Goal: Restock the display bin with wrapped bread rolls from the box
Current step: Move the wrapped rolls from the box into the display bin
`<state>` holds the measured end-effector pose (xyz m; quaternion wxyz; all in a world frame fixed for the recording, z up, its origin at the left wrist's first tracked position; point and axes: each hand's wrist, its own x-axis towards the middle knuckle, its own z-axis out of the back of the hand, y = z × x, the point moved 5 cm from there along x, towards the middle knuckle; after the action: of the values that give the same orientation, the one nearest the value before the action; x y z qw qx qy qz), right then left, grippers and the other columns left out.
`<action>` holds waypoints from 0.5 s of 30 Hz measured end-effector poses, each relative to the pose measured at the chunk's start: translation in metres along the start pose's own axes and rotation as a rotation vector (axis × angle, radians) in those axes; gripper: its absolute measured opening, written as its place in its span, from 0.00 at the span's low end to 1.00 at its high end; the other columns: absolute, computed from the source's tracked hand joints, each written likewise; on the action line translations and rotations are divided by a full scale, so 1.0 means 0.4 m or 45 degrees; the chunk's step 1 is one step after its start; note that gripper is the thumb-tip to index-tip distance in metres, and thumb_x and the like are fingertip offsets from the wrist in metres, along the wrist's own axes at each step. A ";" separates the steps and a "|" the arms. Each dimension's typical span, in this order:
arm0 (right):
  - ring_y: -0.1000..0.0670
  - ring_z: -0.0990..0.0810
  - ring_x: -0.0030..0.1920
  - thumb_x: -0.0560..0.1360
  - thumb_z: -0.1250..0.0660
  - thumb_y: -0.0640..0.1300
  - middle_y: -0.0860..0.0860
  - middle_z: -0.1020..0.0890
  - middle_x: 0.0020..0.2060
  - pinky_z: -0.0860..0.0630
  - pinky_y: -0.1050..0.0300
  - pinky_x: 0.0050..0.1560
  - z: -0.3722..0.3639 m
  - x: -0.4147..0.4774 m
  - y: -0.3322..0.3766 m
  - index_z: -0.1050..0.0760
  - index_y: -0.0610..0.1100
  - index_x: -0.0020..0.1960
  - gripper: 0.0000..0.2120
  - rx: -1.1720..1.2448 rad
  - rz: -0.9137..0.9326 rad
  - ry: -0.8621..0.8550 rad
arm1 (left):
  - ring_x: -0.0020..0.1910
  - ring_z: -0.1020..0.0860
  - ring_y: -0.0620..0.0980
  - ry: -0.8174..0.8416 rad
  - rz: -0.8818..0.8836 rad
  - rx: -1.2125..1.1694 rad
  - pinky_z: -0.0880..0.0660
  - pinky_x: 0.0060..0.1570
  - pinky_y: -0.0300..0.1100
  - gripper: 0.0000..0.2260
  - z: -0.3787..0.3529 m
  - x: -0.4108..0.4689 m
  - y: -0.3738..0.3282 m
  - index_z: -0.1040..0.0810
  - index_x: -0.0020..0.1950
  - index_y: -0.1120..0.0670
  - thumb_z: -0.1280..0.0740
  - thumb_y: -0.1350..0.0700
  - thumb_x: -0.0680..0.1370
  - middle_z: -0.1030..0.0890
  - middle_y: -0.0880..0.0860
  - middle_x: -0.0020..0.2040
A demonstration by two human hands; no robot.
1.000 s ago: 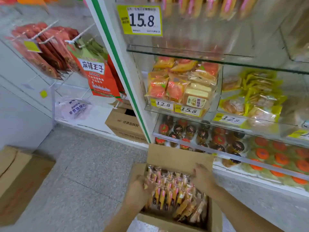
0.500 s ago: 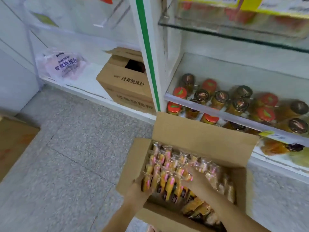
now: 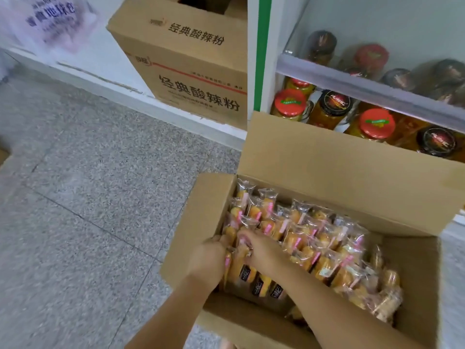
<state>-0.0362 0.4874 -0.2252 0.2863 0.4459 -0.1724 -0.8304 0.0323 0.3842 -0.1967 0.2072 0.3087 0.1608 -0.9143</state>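
An open cardboard box stands on the floor in front of the shelf, filled with several clear-wrapped bread rolls with pink labels. Both hands are inside the box at its left end. My left hand curls its fingers round the left side of a row of upright rolls. My right hand grips the same row from the right. The display bin is out of view.
A shelf with several red- and black-lidded jars sits right behind the box. A second printed carton stands on the white ledge to the left. A plastic bag lies at top left. Grey speckled floor spreads left.
The view dropped from the upper shelves to the box. Both hands slid from the middle of the box to its left end and closed on a row of rolls.
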 end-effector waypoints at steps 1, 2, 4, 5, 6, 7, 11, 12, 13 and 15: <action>0.50 0.25 0.55 0.70 0.28 0.43 0.52 0.24 0.56 0.25 0.54 0.58 -0.011 0.007 -0.002 0.33 0.53 0.66 0.27 -0.017 -0.004 0.006 | 0.55 0.23 0.50 0.022 0.006 0.081 0.25 0.53 0.42 0.15 -0.005 0.009 0.000 0.31 0.64 0.50 0.40 0.60 0.78 0.23 0.51 0.59; 0.51 0.25 0.55 0.70 0.28 0.42 0.53 0.25 0.55 0.26 0.57 0.57 -0.018 0.012 -0.004 0.31 0.51 0.64 0.24 -0.025 -0.001 -0.001 | 0.54 0.22 0.51 0.042 0.009 0.149 0.24 0.52 0.43 0.15 -0.009 0.017 -0.002 0.30 0.64 0.51 0.41 0.61 0.78 0.23 0.52 0.59; 0.54 0.27 0.52 0.71 0.29 0.41 0.53 0.25 0.53 0.29 0.62 0.52 -0.020 0.016 -0.002 0.27 0.48 0.58 0.17 -0.014 0.001 -0.038 | 0.56 0.22 0.52 0.051 0.001 0.226 0.24 0.54 0.44 0.15 -0.011 0.024 -0.013 0.31 0.65 0.54 0.42 0.62 0.79 0.24 0.53 0.60; 0.55 0.28 0.50 0.71 0.29 0.41 0.54 0.25 0.51 0.30 0.64 0.48 -0.017 0.017 0.000 0.27 0.48 0.55 0.14 0.000 -0.002 -0.054 | 0.57 0.23 0.53 0.054 0.003 0.237 0.24 0.55 0.45 0.16 -0.013 0.026 -0.019 0.32 0.66 0.55 0.42 0.63 0.79 0.25 0.54 0.61; 0.55 0.28 0.47 0.70 0.29 0.41 0.55 0.26 0.48 0.30 0.64 0.45 -0.014 0.018 0.000 0.27 0.48 0.53 0.13 0.019 -0.009 -0.065 | 0.59 0.23 0.53 0.059 0.009 0.237 0.25 0.56 0.45 0.17 -0.016 0.027 -0.024 0.34 0.68 0.55 0.43 0.63 0.79 0.26 0.55 0.62; 0.55 0.28 0.44 0.70 0.29 0.41 0.55 0.27 0.45 0.29 0.63 0.43 -0.009 0.017 -0.001 0.28 0.49 0.50 0.12 0.033 -0.019 -0.061 | 0.60 0.24 0.54 0.072 0.021 0.246 0.26 0.56 0.45 0.18 -0.020 0.028 -0.028 0.36 0.69 0.56 0.44 0.63 0.80 0.27 0.55 0.63; 0.53 0.28 0.36 0.68 0.28 0.42 0.53 0.29 0.36 0.26 0.55 0.37 0.042 -0.001 -0.022 0.36 0.51 0.39 0.16 0.169 -0.072 0.011 | 0.60 0.24 0.54 0.190 0.055 0.308 0.27 0.56 0.44 0.17 -0.040 0.030 -0.034 0.35 0.70 0.55 0.45 0.58 0.81 0.30 0.56 0.65; 0.53 0.29 0.35 0.68 0.27 0.43 0.53 0.29 0.36 0.28 0.56 0.36 0.061 -0.006 -0.036 0.37 0.50 0.39 0.16 0.213 -0.092 0.020 | 0.60 0.25 0.54 0.233 0.065 0.328 0.27 0.57 0.45 0.16 -0.044 0.031 -0.036 0.33 0.70 0.55 0.45 0.57 0.82 0.30 0.56 0.65; 0.54 0.29 0.35 0.68 0.27 0.45 0.53 0.28 0.37 0.29 0.57 0.36 0.082 -0.012 -0.051 0.35 0.49 0.41 0.16 0.245 -0.117 0.030 | 0.61 0.26 0.53 0.266 0.069 0.357 0.27 0.59 0.45 0.16 -0.048 0.030 -0.040 0.32 0.69 0.55 0.44 0.58 0.81 0.31 0.57 0.66; 0.53 0.23 0.41 0.67 0.26 0.47 0.52 0.24 0.42 0.23 0.55 0.41 0.119 -0.021 -0.086 0.32 0.46 0.45 0.15 0.319 -0.193 0.080 | 0.62 0.26 0.53 0.287 0.089 0.393 0.27 0.60 0.45 0.16 -0.045 0.030 -0.044 0.30 0.67 0.55 0.43 0.62 0.80 0.32 0.57 0.68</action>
<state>-0.0834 0.5208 -0.2126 0.1703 0.5156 -0.2314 -0.8072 0.0242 0.4038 -0.2150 0.1698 0.4427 0.0299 -0.8799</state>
